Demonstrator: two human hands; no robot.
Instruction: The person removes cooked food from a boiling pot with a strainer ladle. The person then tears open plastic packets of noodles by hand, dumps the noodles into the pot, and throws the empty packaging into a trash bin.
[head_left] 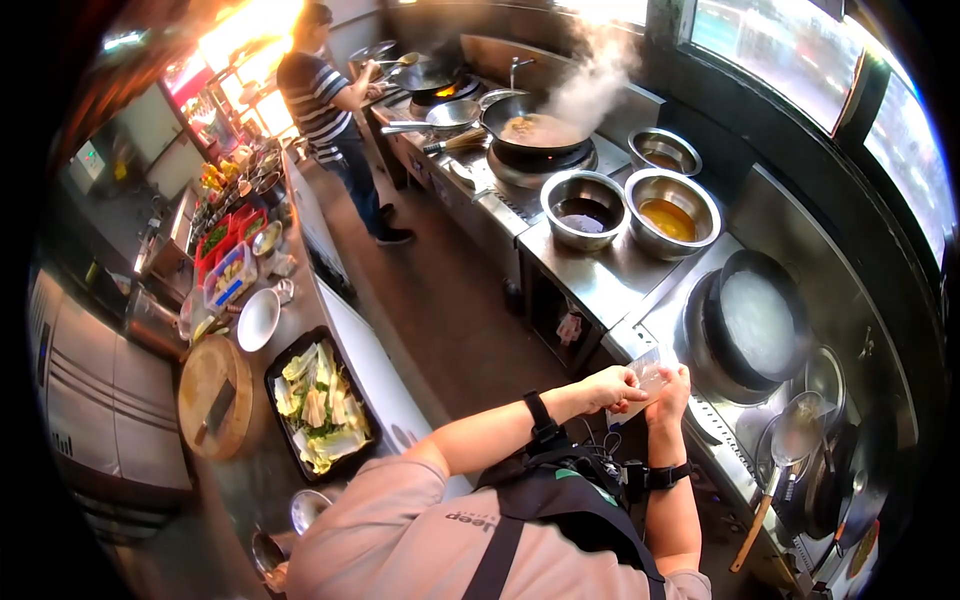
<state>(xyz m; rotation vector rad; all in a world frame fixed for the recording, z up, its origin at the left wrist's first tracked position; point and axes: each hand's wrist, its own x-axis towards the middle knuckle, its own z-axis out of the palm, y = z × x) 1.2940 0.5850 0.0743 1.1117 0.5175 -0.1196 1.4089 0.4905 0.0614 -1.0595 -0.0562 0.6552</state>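
Observation:
My right hand (669, 396) is closed around a small clear plastic packet or container (649, 371); its exact kind is hard to make out. My left hand (614, 388) comes in from the left with fingers pinched at the near side of the same clear piece. Both hands are held together in front of my chest, beside the edge of the steel stove counter (632, 338). A dark wok (757, 318) with pale, cloudy liquid sits just beyond my right hand.
Steel bowls of dark liquid (585, 215) and yellow oil (668, 220) stand ahead. A wok (535, 130) steams on a burner. Behind lies a tray of cut cabbage (322, 405) near a cleaver (215, 410). A ladle (795, 430) rests right. Another person (325, 100) cooks further off.

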